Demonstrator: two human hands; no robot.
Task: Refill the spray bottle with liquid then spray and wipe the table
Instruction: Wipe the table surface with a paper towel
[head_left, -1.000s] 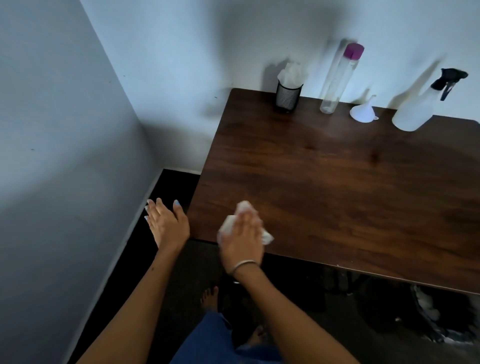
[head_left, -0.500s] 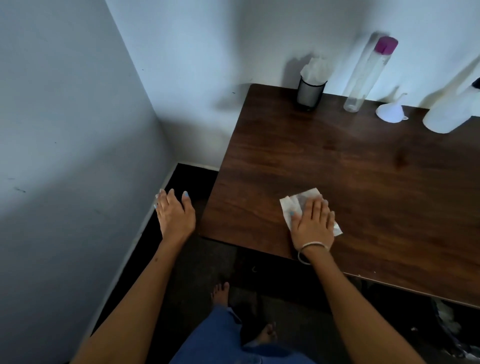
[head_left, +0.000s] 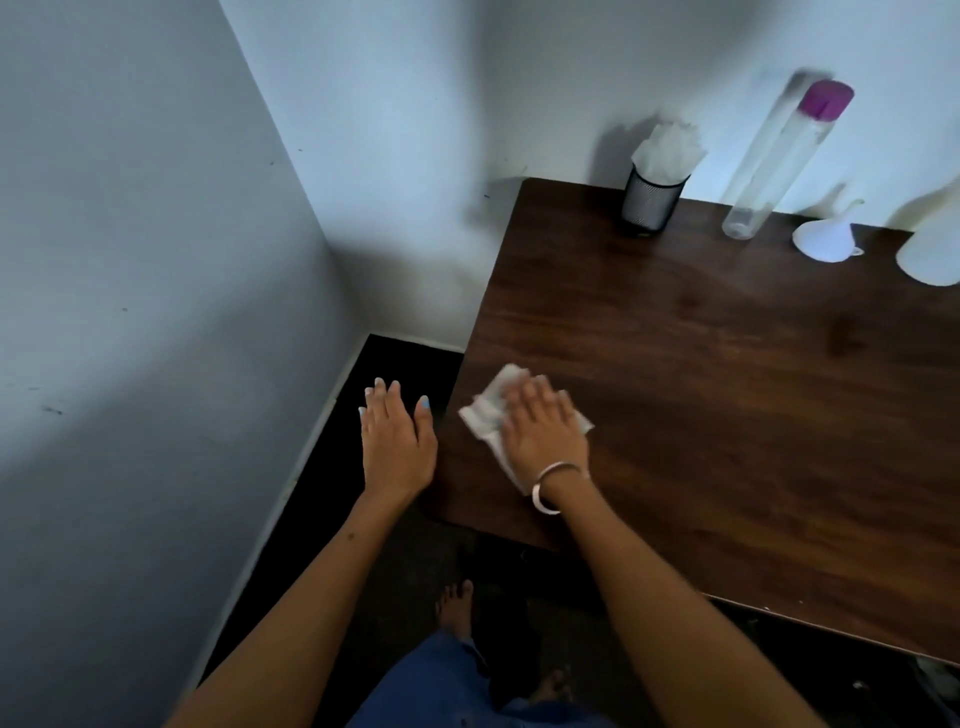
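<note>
The right hand (head_left: 543, 434) presses a white tissue (head_left: 493, 415) flat, fingers straight, near the surface's (head_left: 727, 389) front left corner. The left hand (head_left: 397, 447) hovers open beside the left edge. Along the back edge stand a mesh cup (head_left: 652, 200), tall bottle (head_left: 774, 166), funnel (head_left: 828, 236) and spray bottle (head_left: 935, 249), well apart from the tissue.

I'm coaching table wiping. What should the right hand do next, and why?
Probably sweep the tissue rightward. The right hand presses it flat near the table's left edge, and most of the top lies to its right.
</note>
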